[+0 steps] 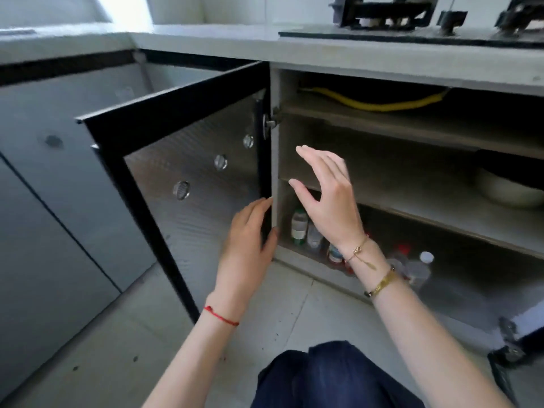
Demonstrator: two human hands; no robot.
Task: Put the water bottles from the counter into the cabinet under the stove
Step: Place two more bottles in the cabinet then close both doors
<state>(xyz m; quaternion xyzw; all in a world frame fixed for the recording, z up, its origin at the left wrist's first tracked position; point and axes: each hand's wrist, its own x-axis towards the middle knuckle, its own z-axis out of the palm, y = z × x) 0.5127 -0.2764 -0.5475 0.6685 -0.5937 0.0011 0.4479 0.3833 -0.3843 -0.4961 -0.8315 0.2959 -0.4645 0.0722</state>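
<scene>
Open cabinet [412, 160] under the stove [412, 22].
Left hand [247, 240] and right hand [326, 195]: fingers relaxed, holding nothing; bottles [299, 226] stand on the bottom shelf.

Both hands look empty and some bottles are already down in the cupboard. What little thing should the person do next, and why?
Probably lift the right hand away from the cabinet and up toward the counter to look for another bottle. Both it and the left hand hold nothing, the door stands wide open, and several bottles already stand on the bottom shelf. No bottle shows on the counter here.
</scene>
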